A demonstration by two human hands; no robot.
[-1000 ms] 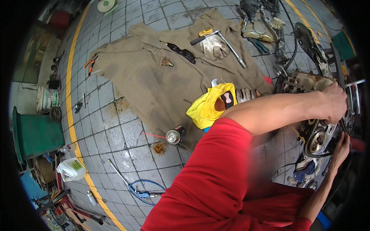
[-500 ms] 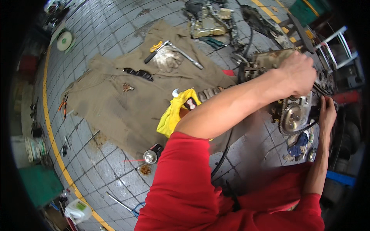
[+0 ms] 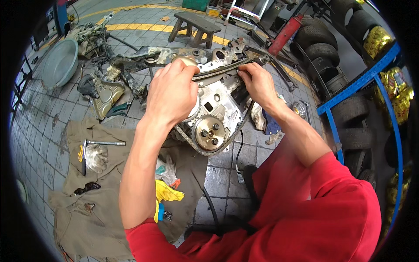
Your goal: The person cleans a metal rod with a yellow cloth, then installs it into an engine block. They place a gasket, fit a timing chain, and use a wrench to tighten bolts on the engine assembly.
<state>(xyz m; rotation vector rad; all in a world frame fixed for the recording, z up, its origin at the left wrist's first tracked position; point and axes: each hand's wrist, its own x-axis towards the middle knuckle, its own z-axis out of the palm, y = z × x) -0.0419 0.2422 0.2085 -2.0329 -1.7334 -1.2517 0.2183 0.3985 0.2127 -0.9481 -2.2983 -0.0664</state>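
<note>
Fingers (image 3: 248,70) of right hand (image 3: 260,86) are pinching dark curved strip (image 3: 220,70) near one end, tips almost together; left hand (image 3: 172,89) is gripping the other, thumb partly hidden. Strip is spanning between both, over engine (image 3: 219,95); chain (image 3: 205,153) is looping round sprocket (image 3: 209,132) below.

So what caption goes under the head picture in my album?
Left hand and right hand at an engine, chain curving under a wheel.

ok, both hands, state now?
Left hand: curled at left end of dark strip; grip hidden.
Right hand: curled at its right end; grip can't be told.
</note>
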